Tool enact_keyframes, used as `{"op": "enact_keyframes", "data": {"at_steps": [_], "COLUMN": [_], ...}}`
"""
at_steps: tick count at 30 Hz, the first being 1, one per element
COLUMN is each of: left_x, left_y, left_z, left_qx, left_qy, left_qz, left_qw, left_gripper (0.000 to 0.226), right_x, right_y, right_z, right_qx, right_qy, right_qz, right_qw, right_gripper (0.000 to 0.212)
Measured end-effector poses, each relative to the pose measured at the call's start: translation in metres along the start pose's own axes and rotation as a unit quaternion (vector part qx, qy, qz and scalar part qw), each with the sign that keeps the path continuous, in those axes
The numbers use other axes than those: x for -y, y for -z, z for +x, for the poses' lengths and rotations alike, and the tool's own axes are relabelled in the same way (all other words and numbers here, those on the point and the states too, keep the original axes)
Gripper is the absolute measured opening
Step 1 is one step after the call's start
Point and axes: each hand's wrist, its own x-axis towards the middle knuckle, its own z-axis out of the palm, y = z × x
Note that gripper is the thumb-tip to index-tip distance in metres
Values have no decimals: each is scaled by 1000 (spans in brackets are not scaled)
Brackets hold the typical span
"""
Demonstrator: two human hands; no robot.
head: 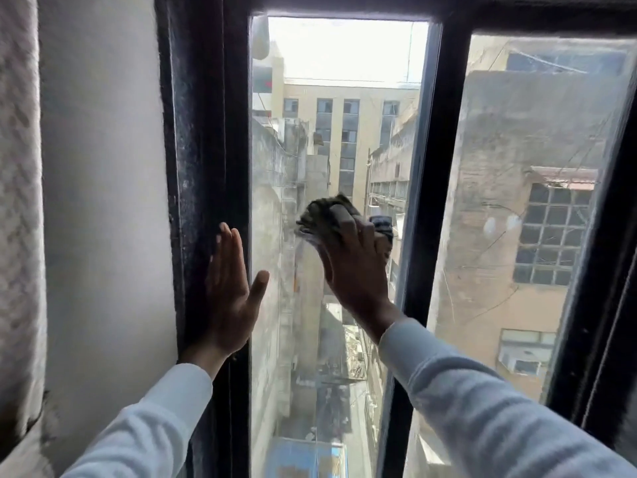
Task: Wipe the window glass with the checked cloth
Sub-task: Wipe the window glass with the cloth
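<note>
The window glass (310, 132) is a tall narrow pane in a black frame, with buildings visible through it. My right hand (355, 263) presses the bunched checked cloth (320, 219) flat against the middle of the pane. The cloth looks dark and crumpled, partly hidden under my fingers. My left hand (229, 291) rests open, palm against the black left frame (206, 167), with its thumb reaching over the edge of the glass. Both arms wear light long sleeves.
A white wall (103, 201) and a pale textured curtain (17, 201) stand at the left. A black upright (437, 167) separates this pane from a second, dusty pane (524, 219) at the right. A street lies far below outside.
</note>
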Motion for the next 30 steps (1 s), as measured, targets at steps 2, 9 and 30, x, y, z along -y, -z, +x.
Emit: {"op": "enact_keyframes", "data": {"at_steps": [2,9,30], "left_x": [-10,-89,-199], "left_y": [7,-3,-113], "left_z": [-3,7,26], "left_qx": [-13,5,160], "left_qy": [30,-81,-247], "left_qz": [-48,54,263], "left_qw": [998,995,919], "left_gripper": [79,87,124], "right_x": [8,-60,-208], "right_y": [7,82,61], "right_z": [-59,-154,-120], "right_qx": [32,73,47], "right_qy": [-18,-60,-234], "right_qz": [30,153,-45], "right_qw": [999,984,970], "right_gripper": [64,51,71]}}
